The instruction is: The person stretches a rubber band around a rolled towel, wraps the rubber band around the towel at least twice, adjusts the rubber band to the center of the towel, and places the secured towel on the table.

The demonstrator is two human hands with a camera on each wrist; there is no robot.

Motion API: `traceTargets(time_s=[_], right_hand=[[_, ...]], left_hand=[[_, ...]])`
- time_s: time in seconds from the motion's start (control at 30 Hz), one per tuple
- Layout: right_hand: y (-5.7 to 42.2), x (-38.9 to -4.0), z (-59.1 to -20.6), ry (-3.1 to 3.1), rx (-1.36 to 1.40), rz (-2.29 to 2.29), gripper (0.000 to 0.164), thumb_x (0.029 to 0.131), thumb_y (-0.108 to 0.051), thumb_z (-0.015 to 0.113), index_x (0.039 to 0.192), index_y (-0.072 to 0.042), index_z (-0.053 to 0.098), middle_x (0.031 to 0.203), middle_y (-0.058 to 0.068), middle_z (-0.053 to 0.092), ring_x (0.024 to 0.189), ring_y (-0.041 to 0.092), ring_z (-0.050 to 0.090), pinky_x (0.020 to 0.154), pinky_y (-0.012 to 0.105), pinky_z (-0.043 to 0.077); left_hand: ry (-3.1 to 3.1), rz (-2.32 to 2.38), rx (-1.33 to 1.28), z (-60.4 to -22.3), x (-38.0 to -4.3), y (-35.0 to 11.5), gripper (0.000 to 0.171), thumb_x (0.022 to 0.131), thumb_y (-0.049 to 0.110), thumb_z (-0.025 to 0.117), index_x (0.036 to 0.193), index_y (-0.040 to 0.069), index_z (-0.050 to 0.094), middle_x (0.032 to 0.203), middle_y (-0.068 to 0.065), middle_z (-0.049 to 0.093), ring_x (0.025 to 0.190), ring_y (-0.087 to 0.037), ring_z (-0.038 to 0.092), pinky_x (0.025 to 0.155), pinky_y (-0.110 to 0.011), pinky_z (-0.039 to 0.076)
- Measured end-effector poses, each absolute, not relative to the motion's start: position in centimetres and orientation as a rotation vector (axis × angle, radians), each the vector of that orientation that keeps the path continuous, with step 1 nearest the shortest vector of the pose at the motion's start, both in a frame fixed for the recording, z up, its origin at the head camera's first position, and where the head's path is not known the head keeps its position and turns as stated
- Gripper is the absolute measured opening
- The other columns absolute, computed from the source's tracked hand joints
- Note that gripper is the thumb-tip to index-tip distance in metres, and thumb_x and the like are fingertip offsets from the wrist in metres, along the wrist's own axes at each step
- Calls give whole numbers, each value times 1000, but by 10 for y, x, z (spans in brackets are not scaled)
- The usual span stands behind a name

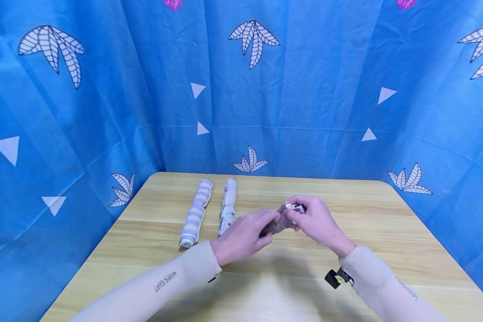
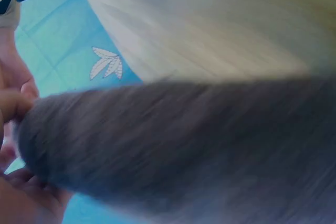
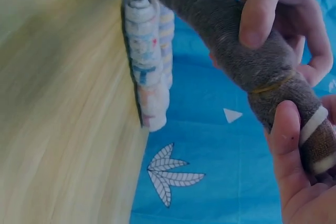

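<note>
Held between both hands above the table is a rolled grey-brown towel (image 3: 226, 40) with white stripes near one end. A thin yellowish band (image 3: 273, 83) circles it and pinches in the roll. My left hand (image 1: 243, 235) grips the roll along its length, thumb on one side and fingers on the other. Near the white-striped end, my right hand (image 1: 318, 223) holds it between thumb and fingers. Blurred and close up, the towel fills much of the left wrist view.
Two more rolls lie side by side on the wooden table (image 1: 386, 250), left of the hands: a purple-and-cream striped towel (image 1: 195, 214) and a white printed towel (image 1: 228, 201), each narrowed at its middle. A blue patterned curtain (image 1: 306, 89) hangs behind and around the table.
</note>
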State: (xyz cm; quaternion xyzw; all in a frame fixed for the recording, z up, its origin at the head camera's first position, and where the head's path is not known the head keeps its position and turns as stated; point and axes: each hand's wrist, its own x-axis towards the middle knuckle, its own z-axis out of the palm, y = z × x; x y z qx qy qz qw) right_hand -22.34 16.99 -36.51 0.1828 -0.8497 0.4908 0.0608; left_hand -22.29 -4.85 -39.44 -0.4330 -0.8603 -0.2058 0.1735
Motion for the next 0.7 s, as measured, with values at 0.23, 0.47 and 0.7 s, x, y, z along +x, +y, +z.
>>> traceTargets(time_s=[0.23,0.47,0.7], right_hand=[[168,-226,-363,-2541,553,1511,12,93,-6,65,99,-6,74,89,12,73,66,19,67,56,35,59],[162,-224,-369,-2564,524,1468,11,91,-5,65,97,-7,75,85,8,73,61,17,64,54,35,58],[160,-227,-370,-2600,491,1463,13,91,-5,63,97,-7,75,88,9,73,58,17,64,53,32,57]], left_hand=[[-2382,-539,-1205,-392,-219,-52,38,93,12,66,129,18,58,110,3,65,85,-8,62,72,-24,55],[-2444,-440,-1192,-393,-217,-49,18,92,14,67,108,17,61,94,4,61,72,-4,53,61,-14,45],[-2397,-366,-1215,-399,-217,-48,15,87,13,70,95,17,58,89,3,55,68,-6,48,55,-13,39]])
